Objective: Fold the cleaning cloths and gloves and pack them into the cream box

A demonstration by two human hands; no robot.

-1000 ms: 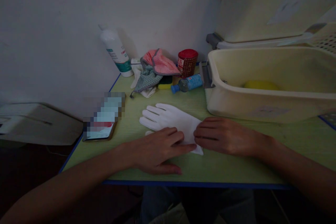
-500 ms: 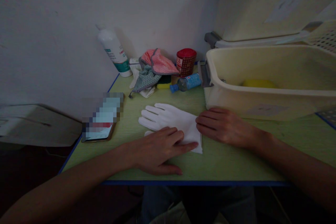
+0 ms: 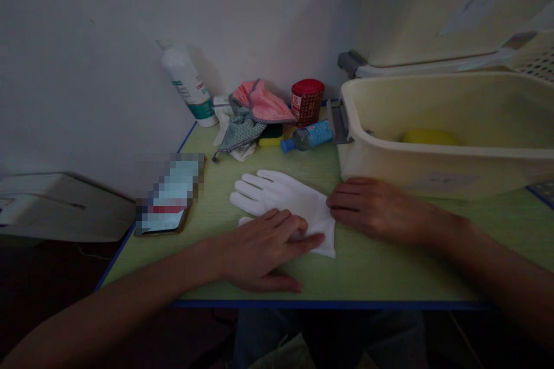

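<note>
A white glove (image 3: 289,193) lies flat on the green tabletop, fingers toward the left and cuff toward the right. My left hand (image 3: 268,248) rests across the glove's lower part, thumb and index finger stretched out and apart, the other fingers slightly bent. It covers part of the glove. At the cuff's upper right edge is my right hand (image 3: 367,207), its fingers curled close together on the cloth. The thumb is hidden below it.
A cream plastic bin (image 3: 407,170) holding a yellow item (image 3: 430,137) stands at right. Behind the glove are a small blue-capped bottle (image 3: 309,137), cloths (image 3: 262,104), a sponge (image 3: 270,139), a red roll (image 3: 308,102) and a white bottle (image 3: 188,86). A phone (image 3: 171,196) lies left.
My right hand and the glove's cuff edge have shifted very slightly right and toward me. My left hand stays almost in place on the glove.
</note>
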